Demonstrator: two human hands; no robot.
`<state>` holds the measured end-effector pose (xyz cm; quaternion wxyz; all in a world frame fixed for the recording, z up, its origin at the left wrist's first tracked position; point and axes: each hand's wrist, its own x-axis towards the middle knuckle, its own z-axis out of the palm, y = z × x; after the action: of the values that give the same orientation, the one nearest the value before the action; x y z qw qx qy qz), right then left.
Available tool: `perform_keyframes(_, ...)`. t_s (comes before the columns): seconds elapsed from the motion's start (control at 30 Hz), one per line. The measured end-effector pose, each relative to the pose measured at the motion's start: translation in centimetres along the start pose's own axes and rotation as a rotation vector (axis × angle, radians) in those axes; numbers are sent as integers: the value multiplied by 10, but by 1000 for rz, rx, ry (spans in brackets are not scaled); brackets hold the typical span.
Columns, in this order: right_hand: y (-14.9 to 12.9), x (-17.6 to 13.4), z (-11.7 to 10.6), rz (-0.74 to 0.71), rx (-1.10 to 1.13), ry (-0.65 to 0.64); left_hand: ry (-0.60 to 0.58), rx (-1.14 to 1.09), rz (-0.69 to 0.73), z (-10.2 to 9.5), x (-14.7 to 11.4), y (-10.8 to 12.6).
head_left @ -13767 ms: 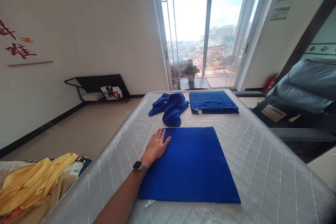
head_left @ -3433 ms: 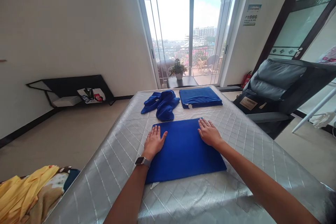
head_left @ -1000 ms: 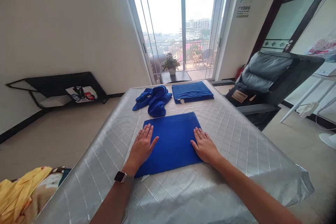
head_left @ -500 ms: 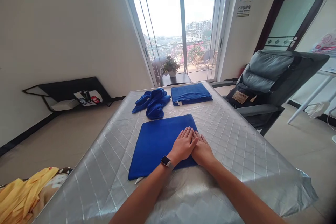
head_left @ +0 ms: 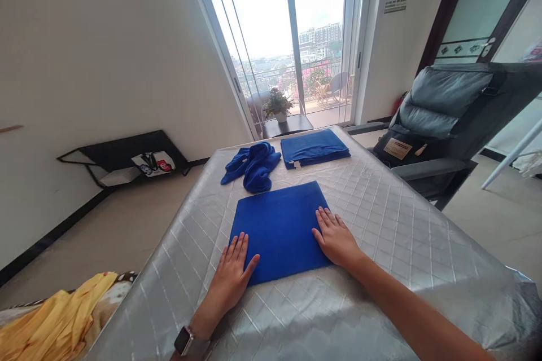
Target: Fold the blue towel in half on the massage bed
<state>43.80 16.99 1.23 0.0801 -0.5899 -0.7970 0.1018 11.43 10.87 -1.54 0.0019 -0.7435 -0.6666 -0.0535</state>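
Pressing both palms flat, we hold a folded blue towel (head_left: 282, 228) down on the silver quilted table cover (head_left: 381, 271). Our left hand (head_left: 231, 279) lies at the towel's near left corner, fingers spread and straight, the thumb over the cloth and the outer fingers on the cover just beside the edge. Our right hand (head_left: 336, 240) rests on the towel's right edge, fingers stretched forward and slightly apart, part of the palm on the cloth and part on the cover. Neither hand grips anything; both are fully flattened against the surface. A watch (head_left: 184, 341) sits on our left wrist. The towel lies flat in the middle of the table, squared toward us. Farther back, near the far edge, a crumpled blue towel (head_left: 254, 163) sits to the left, and a neatly folded stack of blue towels (head_left: 315, 148) lies just beside it on the right. Beyond the table stand a small potted plant (head_left: 277, 106) and a glass balcony door (head_left: 296, 39). A dark reclining chair (head_left: 440, 118) is on the right, and yellow cloth (head_left: 55, 324) shows at the lower left.
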Motion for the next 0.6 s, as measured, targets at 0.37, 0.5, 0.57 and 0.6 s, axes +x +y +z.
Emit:
perform_keyframes(0.37, 0, -41, -4, -35, -40, 85, 44, -38, 32, 7, -8, -6)
perform_keyframes(0.5, -2, -73, 7, 16, -2, 55, 11, -49, 17, 9, -7, -7)
perform_keyframes(0.57, -4, -79, 11, 35, 10, 48, -1, -64, 10, 10, -6, -7)
perform_keyframes(0.6, -4, -80, 12, 43, 11, 46, -5, -73, 10, 11, -6, -7)
